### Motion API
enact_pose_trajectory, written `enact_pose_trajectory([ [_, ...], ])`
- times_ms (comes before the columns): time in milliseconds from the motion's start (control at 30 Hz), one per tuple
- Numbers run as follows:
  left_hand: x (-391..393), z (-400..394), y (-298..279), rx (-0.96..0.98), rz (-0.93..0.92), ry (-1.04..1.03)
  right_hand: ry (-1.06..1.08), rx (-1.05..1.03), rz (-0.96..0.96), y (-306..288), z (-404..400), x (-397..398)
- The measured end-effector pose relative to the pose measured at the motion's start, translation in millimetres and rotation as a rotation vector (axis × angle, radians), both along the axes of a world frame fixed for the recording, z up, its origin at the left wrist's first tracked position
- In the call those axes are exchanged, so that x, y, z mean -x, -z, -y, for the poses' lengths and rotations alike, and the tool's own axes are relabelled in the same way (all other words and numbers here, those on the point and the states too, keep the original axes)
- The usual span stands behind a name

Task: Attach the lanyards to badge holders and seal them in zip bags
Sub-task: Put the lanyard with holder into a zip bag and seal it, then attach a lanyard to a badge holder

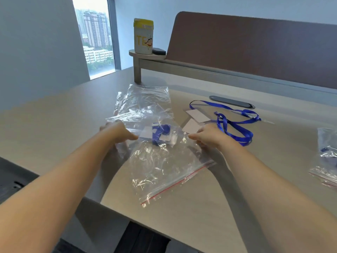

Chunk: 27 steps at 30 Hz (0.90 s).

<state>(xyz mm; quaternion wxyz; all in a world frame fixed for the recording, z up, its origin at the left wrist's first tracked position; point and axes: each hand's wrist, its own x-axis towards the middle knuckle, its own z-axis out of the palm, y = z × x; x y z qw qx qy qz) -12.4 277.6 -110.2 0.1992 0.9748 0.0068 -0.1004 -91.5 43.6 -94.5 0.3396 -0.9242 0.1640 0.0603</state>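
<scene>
Fingers of both hands reach onto one clear zip bag on the desk: the left hand and right hand each lie at a side of it with thumbs toward the middle, though whether they pinch the plastic I cannot tell. Inside it sit one folded blue lanyard and a badge holder. Beyond lie two empty bags, two loose badge holders, two loose blue lanyards, and more filled bags at the right edge.
</scene>
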Motion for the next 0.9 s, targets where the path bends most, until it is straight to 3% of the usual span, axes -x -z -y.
enact_pose_trajectory([
  [133,-4,11,5,0.01,0.028,-0.004,0.12,-0.248,0.001,14,-23,-27],
  [300,-5,19,4,0.295,0.047,0.009,0.116,-0.301,0.106,17,-40,-44],
  [500,-2,33,-16,0.473,0.271,-0.013,0.253,-0.433,0.438,-7,-9,-23],
  [700,6,103,-22,0.399,0.241,0.23,0.489,-0.203,0.69,-23,65,16],
  [900,-1,182,-9,0.152,0.158,0.346,0.714,-0.166,0.722,-19,133,37],
])
